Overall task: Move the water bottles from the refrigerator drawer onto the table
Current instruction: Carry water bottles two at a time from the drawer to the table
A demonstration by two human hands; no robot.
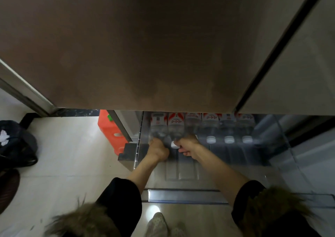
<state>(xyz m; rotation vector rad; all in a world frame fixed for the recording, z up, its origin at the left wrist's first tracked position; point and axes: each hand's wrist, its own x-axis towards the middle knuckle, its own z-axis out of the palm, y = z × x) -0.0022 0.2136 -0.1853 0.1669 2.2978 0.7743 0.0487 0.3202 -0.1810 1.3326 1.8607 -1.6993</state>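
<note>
Here the drawer (181, 175) stands pulled out beneath the brown fridge door (145, 46), and six bottles (228, 126) lie side by side along its far end, caps towards the person, red-and-white labels partly under the door's edge. The left hand (158, 150) is curled round the neck end of the first bottle (158, 126), at the drawer's left wall; its cap is hidden by the fingers. The right hand (187, 146) is closed in a fist around the neck of the third bottle (193, 122), thumb just beside the white cap (175, 144) of the second bottle (176, 126), which lies between the two hands; whether the thumb touches that cap I cannot tell. The other three bottles lie untouched to the right of the hands, their white caps showing. Left of the drawer, on the pale floor (72, 155), stands an orange container (110, 130), and further left a dark bag (16, 142). Nearest the camera are black sleeves (121, 197) with fur trim and a light shoe (157, 224).
</note>
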